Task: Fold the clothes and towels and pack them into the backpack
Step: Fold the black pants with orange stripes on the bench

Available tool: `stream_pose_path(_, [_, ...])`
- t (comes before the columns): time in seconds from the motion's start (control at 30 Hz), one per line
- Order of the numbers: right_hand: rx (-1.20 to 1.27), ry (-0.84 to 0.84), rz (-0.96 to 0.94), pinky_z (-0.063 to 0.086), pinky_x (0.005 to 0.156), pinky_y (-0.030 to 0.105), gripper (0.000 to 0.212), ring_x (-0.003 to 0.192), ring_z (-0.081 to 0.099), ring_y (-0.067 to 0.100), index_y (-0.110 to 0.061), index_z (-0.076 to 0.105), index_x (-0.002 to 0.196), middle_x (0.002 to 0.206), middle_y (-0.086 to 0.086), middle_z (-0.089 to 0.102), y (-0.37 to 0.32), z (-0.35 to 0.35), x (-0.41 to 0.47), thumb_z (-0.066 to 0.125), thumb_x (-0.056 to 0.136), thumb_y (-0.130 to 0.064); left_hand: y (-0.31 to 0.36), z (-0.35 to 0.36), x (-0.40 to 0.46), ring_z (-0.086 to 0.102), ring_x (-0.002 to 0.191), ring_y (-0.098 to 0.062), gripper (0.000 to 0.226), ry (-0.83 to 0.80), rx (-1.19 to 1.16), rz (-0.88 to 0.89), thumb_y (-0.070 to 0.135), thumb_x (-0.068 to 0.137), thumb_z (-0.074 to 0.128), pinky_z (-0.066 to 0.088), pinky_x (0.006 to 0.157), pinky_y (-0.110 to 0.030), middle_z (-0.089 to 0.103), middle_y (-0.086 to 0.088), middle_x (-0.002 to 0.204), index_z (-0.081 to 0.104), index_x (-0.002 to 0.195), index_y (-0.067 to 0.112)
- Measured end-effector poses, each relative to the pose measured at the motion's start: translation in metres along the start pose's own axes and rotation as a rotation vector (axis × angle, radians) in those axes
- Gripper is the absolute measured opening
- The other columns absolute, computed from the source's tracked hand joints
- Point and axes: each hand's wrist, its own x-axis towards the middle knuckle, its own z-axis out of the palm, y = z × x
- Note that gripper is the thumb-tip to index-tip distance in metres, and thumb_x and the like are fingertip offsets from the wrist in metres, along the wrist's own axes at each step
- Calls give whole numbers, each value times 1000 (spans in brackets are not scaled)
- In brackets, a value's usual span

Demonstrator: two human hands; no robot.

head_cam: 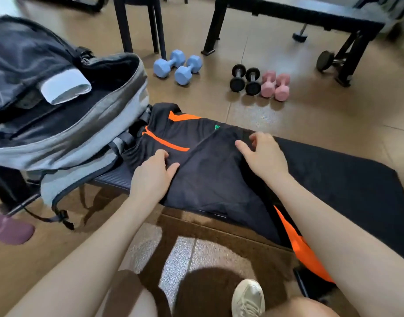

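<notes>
A black shirt with orange stripes (210, 170) lies partly folded on a black padded bench (347, 179). My left hand (154, 172) rests on its left part, thumb and fingers pinching the cloth. My right hand (262, 154) presses on the right part, fingers curled at a fold. An orange part of the shirt (297, 243) hangs off the bench's near edge under my right forearm. A grey backpack (66, 138) stands open at the bench's left end, with a white rolled towel (66, 86) inside near its top.
On the tiled floor behind the bench lie two blue dumbbells (177, 66), two black ones (245, 80) and two pink ones (275, 85). Dark table legs (210, 30) stand further back. A purple shoe (9, 229) is at the left, my white shoe (249, 298) below.
</notes>
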Motion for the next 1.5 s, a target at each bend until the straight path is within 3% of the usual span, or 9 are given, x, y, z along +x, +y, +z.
stream_pose_path(0.13, [-169,-69,30,46,79,35,69,102,58,23,-15,55,117,111,1,58,24,-1,-51,61,72,-67,-2,-4,-14,58,101,-34,36,-2,175,66,41,92,49,43,80,-41,63,-14,108,54,110,9])
stream_pose_path(0.43, [263,-45,170,33,75,22,19,95,54,21,-11,62,102,93,2,56,24,2,-23,63,83,-8,-14,-21,-8,61,92,-31,39,-71,330,171,47,92,46,40,64,-36,62,-8,101,42,109,12])
stream_pose_path(0.6, [1,-84,99,39,87,30,41,108,53,28,-7,50,125,114,11,53,35,0,-29,63,87,-17,-25,-18,-15,59,50,-31,49,57,521,354,39,64,81,40,41,-29,58,-12,68,56,88,6])
stream_pose_path(0.77, [-140,117,-250,30,108,34,46,128,41,30,-5,44,135,141,14,43,13,1,-83,53,93,-21,26,2,-17,61,101,-38,39,184,229,655,19,75,65,52,80,-45,62,-20,113,62,108,-1])
stream_pose_path(0.87, [-255,-121,-399,10,116,30,59,143,20,25,-3,22,146,155,13,20,4,29,-108,43,97,-27,56,29,-23,27,140,-28,54,-171,188,712,35,97,31,22,113,-38,28,-13,152,35,141,4])
stream_pose_path(0.93, [-336,-156,-354,9,117,35,64,145,13,23,-5,15,148,157,10,11,18,40,-112,30,97,-41,50,46,-25,5,145,-19,68,-309,321,625,56,95,18,5,117,-35,5,-4,158,11,149,15])
stream_pose_path(1.07, [-458,-84,-170,15,116,40,82,144,19,22,-11,19,149,157,6,18,66,22,-124,7,84,-60,40,53,-24,-2,145,-19,104,-311,389,604,80,63,-4,-1,116,-37,-3,-1,158,4,150,23])
stream_pose_path(1.33, [-588,-30,242,39,103,45,80,139,30,32,-10,26,147,155,15,20,134,-23,-190,62,85,-46,52,48,-27,-4,145,-22,101,-369,437,526,83,74,19,2,117,-41,-7,-4,158,0,150,19])
stream_pose_path(1.5, [-473,92,216,50,78,40,55,105,53,32,-9,56,110,115,12,55,107,-9,-187,74,72,-45,93,46,-44,16,142,-29,66,-288,185,716,32,90,52,19,113,-40,13,-13,156,25,145,9])
